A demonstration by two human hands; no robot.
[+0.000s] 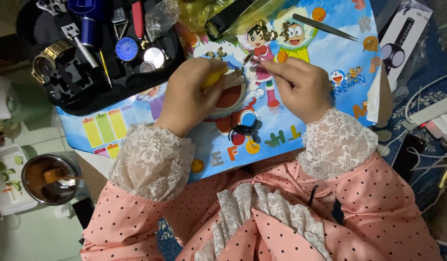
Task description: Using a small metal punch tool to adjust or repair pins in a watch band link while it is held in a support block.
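She sits with a bright cartoon-printed board (329, 58) across her lap; both hands work near its middle. The left hand (187, 94) is curled shut around a yellow-handled tool (214, 77), fingers pressed together over it — the tip is hidden; the right hand (298, 87) pinches a small metal piece (247, 58) between thumb and fingertips, just beside the tool, though what it is I cannot tell. Loose watch links (276, 33) lie on the board above the hands; tweezers (325, 26) rest near its top edge; a black tool tray (64, 92) with a gold watch (44, 58) sits to the left — a metal bowl (49, 179) stands on the floor below it.
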